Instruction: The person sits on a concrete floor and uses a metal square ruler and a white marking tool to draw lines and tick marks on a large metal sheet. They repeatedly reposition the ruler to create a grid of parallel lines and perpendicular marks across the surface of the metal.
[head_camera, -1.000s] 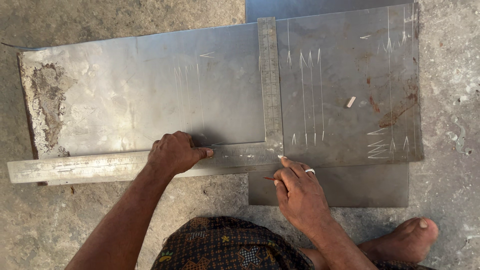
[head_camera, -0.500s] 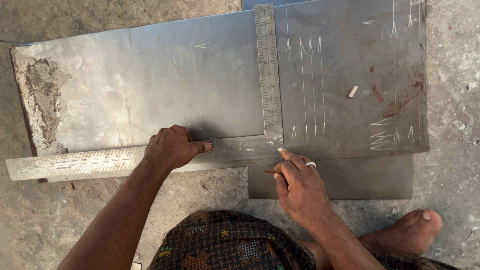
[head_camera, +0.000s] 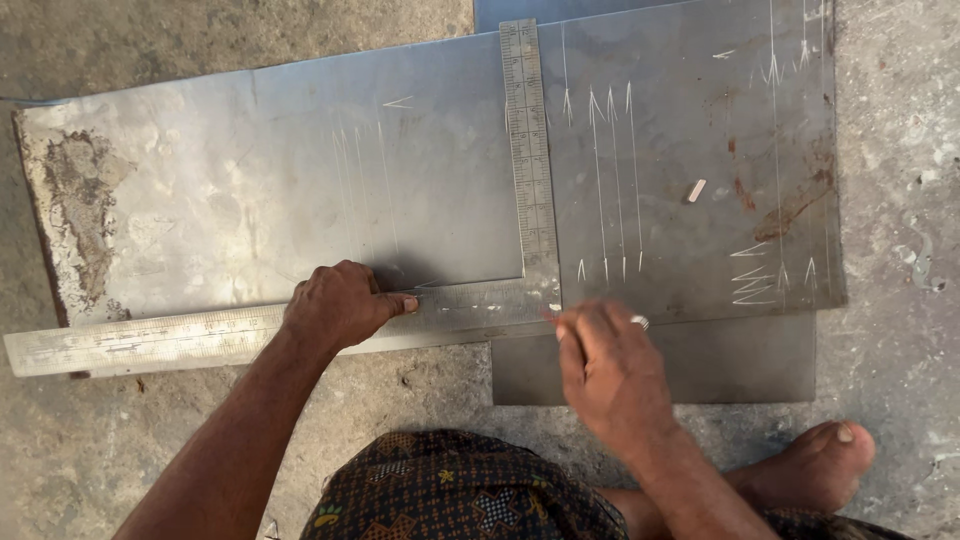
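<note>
A steel framing square (head_camera: 480, 300) lies flat on a grey metal sheet (head_camera: 300, 180) spread on the concrete floor (head_camera: 900, 200). Its long arm runs left along the sheet's near edge, its short arm reaches far across the sheet, and both carry fine graduations. The left hand (head_camera: 335, 305) presses down on the long arm, fingers together, forefinger stretched right. The right hand (head_camera: 610, 370) hovers at the square's corner, fingers bunched; what they pinch cannot be told. White scratch marks (head_camera: 610, 180) streak the sheet's right part, near a small chalk piece (head_camera: 696, 190). A bare foot (head_camera: 810, 465) rests at near right.
</note>
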